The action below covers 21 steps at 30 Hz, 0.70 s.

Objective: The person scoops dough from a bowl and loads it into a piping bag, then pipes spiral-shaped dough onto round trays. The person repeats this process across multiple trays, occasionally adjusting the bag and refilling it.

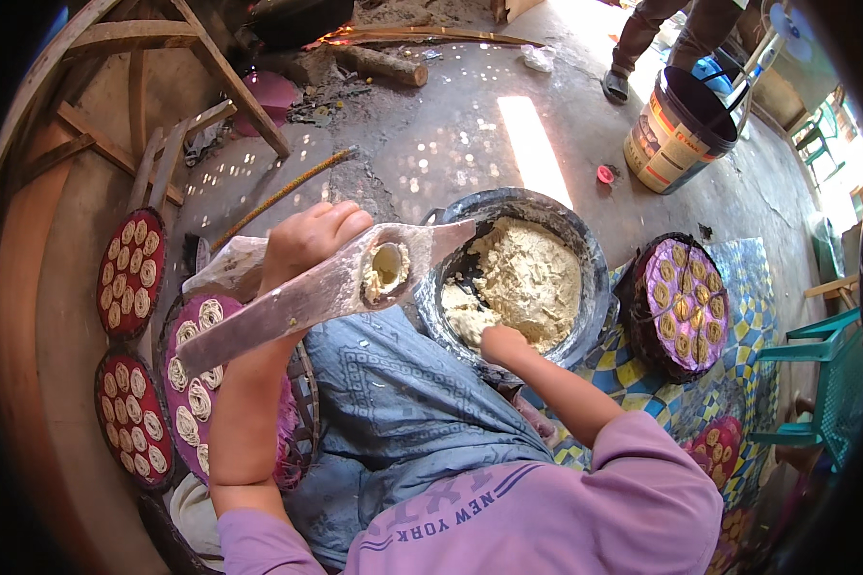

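The left hand [309,240] is closed around a flat wooden press [324,292] — a long paddle-shaped board held slantwise across the lap, its narrow end pointing down toward the person's left and its broader end reaching the rim of the basin [585,240]. Near that broader end the board has a round hole [387,268], packed with pale dough.

The right hand [501,342] is down inside the dark round basin, its fingers curled into the heap of crumbly, cream-coloured dough [527,278]; how tightly it grips cannot be told, since the fingertips are buried in the mass. The basin sits on the floor just in front of the knees, against the blue patterned cloth [393,402] over the lap.

To the person's left lie three round woven trays — two red ones [129,273] [132,422] and a purple one [194,364] partly under the left forearm — each covered with small coiled noodle nests. To the right, on a blue-and-yellow checked mat [642,383], another purple tray [683,305] carries similar coils in rows.

Farther off on the concrete floor [451,144] stands a printed bucket [676,129], with another person's legs [662,38] just behind it. A green plastic chair [834,383] shows at the right edge.
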Available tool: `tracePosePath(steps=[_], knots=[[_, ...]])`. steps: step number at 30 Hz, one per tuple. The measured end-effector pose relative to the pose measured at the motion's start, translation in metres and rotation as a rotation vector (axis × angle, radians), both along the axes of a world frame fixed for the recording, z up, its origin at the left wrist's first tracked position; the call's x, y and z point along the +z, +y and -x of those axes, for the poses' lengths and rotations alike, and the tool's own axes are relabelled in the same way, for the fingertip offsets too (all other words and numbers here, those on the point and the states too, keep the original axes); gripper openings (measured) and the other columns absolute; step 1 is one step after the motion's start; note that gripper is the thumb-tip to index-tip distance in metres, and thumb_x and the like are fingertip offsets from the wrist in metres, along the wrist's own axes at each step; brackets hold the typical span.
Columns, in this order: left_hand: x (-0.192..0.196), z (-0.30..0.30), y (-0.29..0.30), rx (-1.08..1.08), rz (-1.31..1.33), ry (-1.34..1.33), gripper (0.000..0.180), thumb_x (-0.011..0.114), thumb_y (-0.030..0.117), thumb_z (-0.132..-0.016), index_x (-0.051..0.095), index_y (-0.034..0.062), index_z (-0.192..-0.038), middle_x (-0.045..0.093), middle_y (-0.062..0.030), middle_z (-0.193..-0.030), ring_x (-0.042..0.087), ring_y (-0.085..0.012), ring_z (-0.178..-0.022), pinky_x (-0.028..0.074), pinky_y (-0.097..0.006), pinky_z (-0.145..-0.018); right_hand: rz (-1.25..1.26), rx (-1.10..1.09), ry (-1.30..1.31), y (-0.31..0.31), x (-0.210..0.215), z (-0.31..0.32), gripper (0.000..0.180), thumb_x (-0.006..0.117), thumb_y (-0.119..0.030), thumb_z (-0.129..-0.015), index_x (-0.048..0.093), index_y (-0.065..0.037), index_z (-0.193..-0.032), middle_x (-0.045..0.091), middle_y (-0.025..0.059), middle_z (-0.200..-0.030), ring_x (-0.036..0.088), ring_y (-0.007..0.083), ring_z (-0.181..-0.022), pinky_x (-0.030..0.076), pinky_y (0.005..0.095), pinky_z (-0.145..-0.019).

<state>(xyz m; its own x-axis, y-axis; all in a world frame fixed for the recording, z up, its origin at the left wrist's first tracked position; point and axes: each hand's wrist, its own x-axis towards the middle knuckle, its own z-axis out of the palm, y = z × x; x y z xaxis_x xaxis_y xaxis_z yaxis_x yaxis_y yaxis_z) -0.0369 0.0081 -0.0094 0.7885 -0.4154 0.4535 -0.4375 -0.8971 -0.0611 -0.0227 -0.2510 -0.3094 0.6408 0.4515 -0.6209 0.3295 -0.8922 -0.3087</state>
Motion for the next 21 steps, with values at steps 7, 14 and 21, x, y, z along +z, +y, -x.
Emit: tracePosePath(steps=[7,14,21], knots=[[0.001,-0.01,-0.015,-0.078,0.029,-0.01,0.02,0.064,0.024,-0.073,0.054,0.0113,-0.086,0.056,-0.0055,-0.08,0.061,-0.0233,-0.076,0.05,-0.035,-0.062,-0.166,-0.323,-0.267,0.042,-0.025,-0.055,0.025,0.051,-0.014,-0.084,0.067,0.002,-0.095,0.069,0.0219,-0.092,0.069,0.0355,-0.087,0.055,0.044,-0.077],[0.01,-0.001,-0.013,-0.038,-0.005,-0.08,0.019,0.064,0.023,-0.073,0.054,0.0126,-0.086,0.055,-0.0043,-0.078,0.061,-0.0216,-0.074,0.05,-0.034,-0.061,-0.007,0.061,-0.02,-0.049,0.005,0.01,0.023,0.052,-0.01,-0.083,0.07,0.001,-0.093,0.068,0.0231,-0.098,0.068,0.0351,-0.092,0.055,0.0446,-0.079],[-0.002,0.0,-0.005,-0.028,-0.026,-0.012,0.02,0.064,0.024,-0.073,0.054,0.0119,-0.085,0.056,-0.0045,-0.078,0.061,-0.0228,-0.073,0.05,-0.035,-0.061,-0.021,-0.252,-0.111,-0.019,-0.019,-0.011,0.026,0.049,-0.017,-0.088,0.065,0.0,-0.097,0.068,0.0222,-0.099,0.067,0.036,-0.092,0.053,0.0453,-0.08]])
